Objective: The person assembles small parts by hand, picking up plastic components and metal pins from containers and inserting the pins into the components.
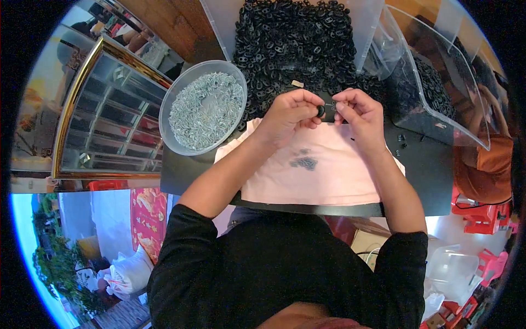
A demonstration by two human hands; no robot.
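Observation:
Over the far edge of a pale pink cloth (285,186), both hands meet with fingertips close together. My left hand (287,118) is closed in a pinch on a small black plastic part (321,111). My right hand (363,116) pinches a thin silvery metal piece (329,104), too small to make out fully, right beside the black part. Beyond the hands lies a large heap of black plastic parts (296,44), each with holes in it. At the left, a translucent round bowl (164,118) holds many small silvery metal pieces (203,109) that look like springs.
A clear plastic bin (419,101) with more black parts stands at the right. A few small dark bits (402,140) lie on the dark table (433,181). A grey patch (304,163) marks the cloth. A small tan piece (297,84) sits by the heap.

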